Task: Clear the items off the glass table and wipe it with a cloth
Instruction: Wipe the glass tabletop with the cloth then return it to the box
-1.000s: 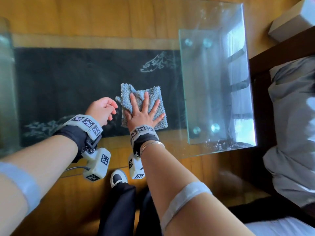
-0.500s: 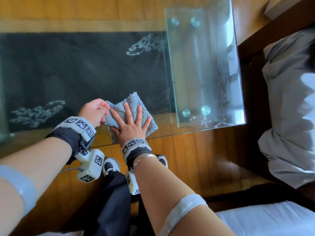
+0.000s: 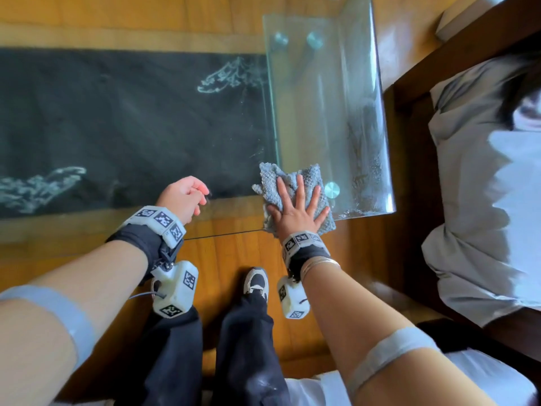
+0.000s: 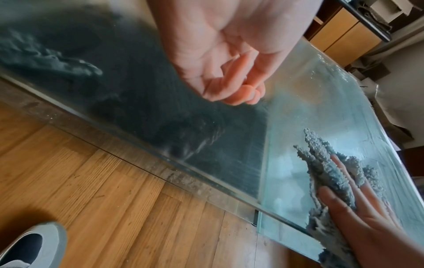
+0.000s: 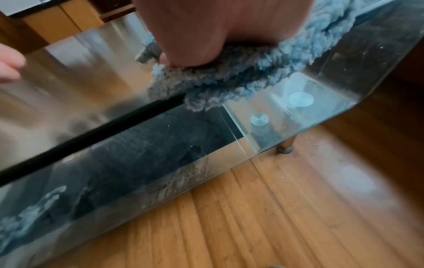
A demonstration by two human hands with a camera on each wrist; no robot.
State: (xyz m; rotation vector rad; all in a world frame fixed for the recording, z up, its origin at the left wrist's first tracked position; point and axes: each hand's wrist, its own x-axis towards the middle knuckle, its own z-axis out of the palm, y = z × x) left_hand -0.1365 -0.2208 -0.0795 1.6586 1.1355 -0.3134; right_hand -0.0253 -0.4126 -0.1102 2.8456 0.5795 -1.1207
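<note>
Grey-blue cloth (image 3: pixel 295 194) is now sliding right toward the glass worktop's (image 3: pixel 363 118) near corner, pressed flat under the right hand's (image 3: pixel 295 209) spread fingers; the left hand (image 3: pixel 183 197), loosely curled and empty, is hovering apart, so wiping is reaching the end.

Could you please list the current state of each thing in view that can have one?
Cloth: crumpled flat on the glass, overhanging the near edge.
Right hand: fingers spread, pressing on the cloth.
Left hand: loosely curled, holding nothing.
Glass table: streaked near its right end, nothing but the cloth on the part in view.
</note>
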